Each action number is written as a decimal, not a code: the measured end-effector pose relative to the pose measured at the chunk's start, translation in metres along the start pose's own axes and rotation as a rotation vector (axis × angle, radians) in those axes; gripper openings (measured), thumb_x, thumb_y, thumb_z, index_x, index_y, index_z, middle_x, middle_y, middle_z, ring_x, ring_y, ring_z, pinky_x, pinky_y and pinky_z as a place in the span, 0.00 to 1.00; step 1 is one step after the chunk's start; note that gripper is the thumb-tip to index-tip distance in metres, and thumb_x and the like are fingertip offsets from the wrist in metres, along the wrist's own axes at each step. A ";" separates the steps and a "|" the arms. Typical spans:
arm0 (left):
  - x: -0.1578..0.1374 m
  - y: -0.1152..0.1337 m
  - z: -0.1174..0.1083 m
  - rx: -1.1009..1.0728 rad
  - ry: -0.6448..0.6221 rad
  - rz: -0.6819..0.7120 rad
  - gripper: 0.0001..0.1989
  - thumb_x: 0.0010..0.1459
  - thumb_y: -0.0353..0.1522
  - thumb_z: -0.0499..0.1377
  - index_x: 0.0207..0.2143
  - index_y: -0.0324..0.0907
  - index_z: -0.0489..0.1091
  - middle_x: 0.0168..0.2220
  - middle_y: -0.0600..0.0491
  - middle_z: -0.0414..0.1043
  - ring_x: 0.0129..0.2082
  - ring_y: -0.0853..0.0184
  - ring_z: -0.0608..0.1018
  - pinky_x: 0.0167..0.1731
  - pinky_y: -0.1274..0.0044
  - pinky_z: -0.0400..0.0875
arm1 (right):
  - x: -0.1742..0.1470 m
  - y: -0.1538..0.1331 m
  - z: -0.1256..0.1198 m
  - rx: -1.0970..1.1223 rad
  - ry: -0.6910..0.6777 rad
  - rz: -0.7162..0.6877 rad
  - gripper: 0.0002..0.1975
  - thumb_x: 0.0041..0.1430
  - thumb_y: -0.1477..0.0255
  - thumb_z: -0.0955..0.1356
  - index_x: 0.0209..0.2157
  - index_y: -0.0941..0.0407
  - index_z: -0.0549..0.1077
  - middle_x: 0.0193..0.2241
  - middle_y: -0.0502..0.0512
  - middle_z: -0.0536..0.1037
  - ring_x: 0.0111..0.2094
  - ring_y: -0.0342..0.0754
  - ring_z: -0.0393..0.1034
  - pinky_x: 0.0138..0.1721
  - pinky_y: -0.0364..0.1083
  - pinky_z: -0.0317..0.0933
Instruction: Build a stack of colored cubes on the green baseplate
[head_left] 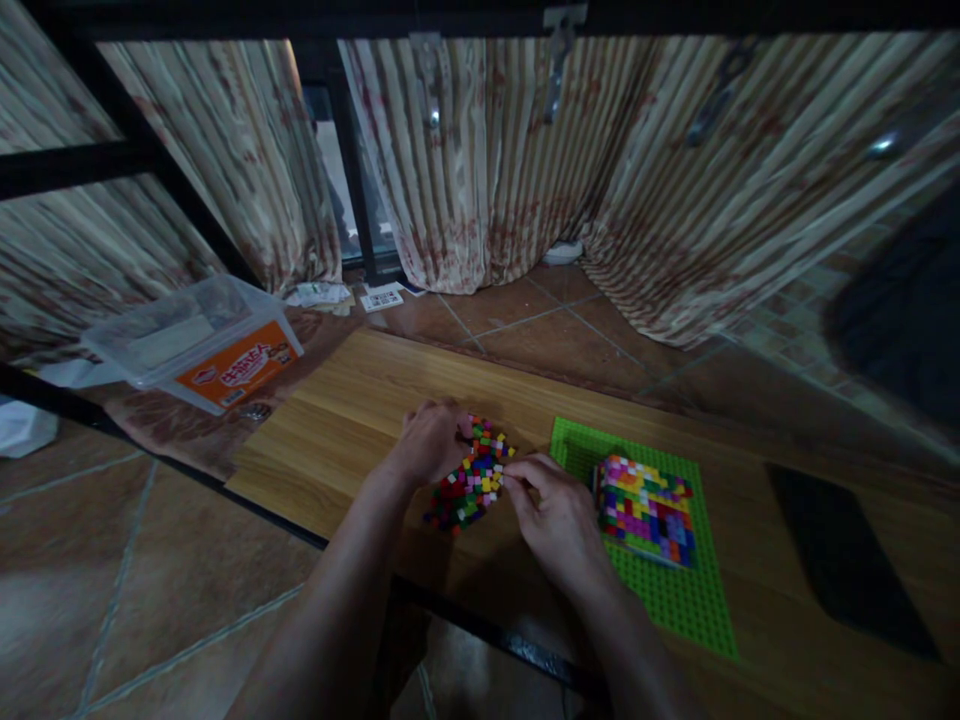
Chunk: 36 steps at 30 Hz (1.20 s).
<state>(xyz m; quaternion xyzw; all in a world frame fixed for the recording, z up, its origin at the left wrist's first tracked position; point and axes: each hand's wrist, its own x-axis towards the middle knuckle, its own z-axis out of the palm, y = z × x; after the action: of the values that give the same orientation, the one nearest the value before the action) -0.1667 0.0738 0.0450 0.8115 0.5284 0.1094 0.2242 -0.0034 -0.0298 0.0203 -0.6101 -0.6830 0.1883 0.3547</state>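
A pile of small, many-coloured building bricks (469,488) lies on the wooden board between my hands. My left hand (429,442) rests at the pile's left side with its fingers curled down over the bricks; whatever they hold is hidden. At the right edge of the pile, my right hand (553,508) has thumb and forefinger pinched together by some pale bricks, too small to tell which one is gripped. Just right of that hand, a block built of multicoloured bricks (649,508) sits on a green studded baseplate (675,610).
The wooden board (330,410) spans the low table. A dark flat object (847,560) lies at its right. Beyond the left end stands a clear plastic tub (217,340) with an orange label. Striped curtains (480,170) hang behind, and a dark metal bar (480,20) crosses the top.
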 end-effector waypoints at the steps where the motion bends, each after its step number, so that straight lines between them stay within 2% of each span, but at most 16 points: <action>1: 0.000 0.000 -0.001 -0.028 0.000 -0.007 0.06 0.46 0.27 0.59 0.29 0.42 0.75 0.31 0.52 0.77 0.35 0.61 0.76 0.38 0.73 0.67 | 0.000 0.000 0.000 -0.001 0.001 0.000 0.08 0.62 0.75 0.62 0.33 0.54 0.73 0.33 0.52 0.75 0.36 0.46 0.71 0.40 0.44 0.62; 4: 0.002 -0.002 -0.002 -0.176 0.007 0.009 0.03 0.46 0.27 0.61 0.27 0.41 0.74 0.28 0.53 0.76 0.31 0.64 0.76 0.34 0.76 0.68 | 0.000 -0.002 -0.001 0.003 0.017 -0.004 0.08 0.62 0.75 0.63 0.33 0.53 0.73 0.33 0.52 0.75 0.35 0.46 0.71 0.40 0.44 0.63; 8: 0.003 0.002 -0.004 -0.569 -0.022 0.089 0.06 0.47 0.30 0.63 0.30 0.39 0.74 0.29 0.52 0.77 0.30 0.67 0.76 0.34 0.77 0.69 | 0.000 -0.006 -0.005 0.065 0.087 0.006 0.08 0.62 0.75 0.63 0.34 0.53 0.74 0.32 0.51 0.76 0.35 0.46 0.72 0.39 0.44 0.63; 13: -0.002 0.024 0.000 -1.026 -0.124 0.065 0.13 0.48 0.33 0.65 0.37 0.38 0.75 0.34 0.50 0.78 0.32 0.69 0.77 0.36 0.77 0.70 | 0.000 -0.010 -0.015 0.165 0.264 0.076 0.09 0.63 0.72 0.63 0.40 0.53 0.74 0.37 0.53 0.78 0.37 0.46 0.73 0.39 0.45 0.65; 18: -0.003 0.050 0.016 -1.292 -0.153 0.039 0.11 0.47 0.32 0.66 0.35 0.39 0.75 0.32 0.52 0.77 0.31 0.70 0.77 0.37 0.76 0.70 | -0.002 -0.008 -0.023 0.219 0.353 0.106 0.09 0.63 0.69 0.64 0.42 0.53 0.74 0.37 0.54 0.78 0.38 0.47 0.73 0.40 0.46 0.67; 22: -0.002 0.065 0.025 -1.313 -0.144 0.029 0.10 0.45 0.32 0.67 0.33 0.38 0.75 0.32 0.52 0.77 0.30 0.71 0.77 0.38 0.76 0.70 | -0.004 -0.005 -0.030 0.226 0.411 0.135 0.10 0.63 0.69 0.64 0.42 0.53 0.74 0.38 0.55 0.79 0.38 0.47 0.73 0.40 0.47 0.68; 27: -0.003 0.078 0.032 -1.233 -0.150 0.105 0.09 0.48 0.32 0.66 0.33 0.38 0.75 0.31 0.52 0.77 0.30 0.70 0.76 0.38 0.77 0.71 | -0.008 0.001 -0.042 0.181 0.441 0.164 0.09 0.63 0.70 0.63 0.39 0.54 0.76 0.36 0.55 0.78 0.37 0.47 0.73 0.40 0.47 0.66; 32: -0.005 0.089 0.044 -1.134 -0.072 0.189 0.06 0.52 0.32 0.64 0.33 0.39 0.75 0.29 0.52 0.76 0.31 0.68 0.77 0.37 0.76 0.72 | -0.013 0.007 -0.052 0.172 0.433 0.183 0.08 0.62 0.71 0.64 0.37 0.54 0.76 0.34 0.54 0.78 0.37 0.48 0.72 0.40 0.47 0.65; 36: -0.007 0.098 0.051 -1.077 0.013 0.204 0.05 0.52 0.32 0.63 0.32 0.39 0.76 0.30 0.53 0.77 0.30 0.69 0.76 0.35 0.78 0.71 | -0.016 0.010 -0.058 0.170 0.450 0.198 0.08 0.62 0.71 0.64 0.35 0.54 0.76 0.32 0.53 0.77 0.34 0.47 0.72 0.38 0.46 0.65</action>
<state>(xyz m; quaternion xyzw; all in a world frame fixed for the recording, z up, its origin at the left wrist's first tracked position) -0.0686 0.0214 0.0476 0.6284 0.3176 0.3906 0.5930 0.0450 -0.0539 0.0481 -0.6683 -0.5057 0.1385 0.5277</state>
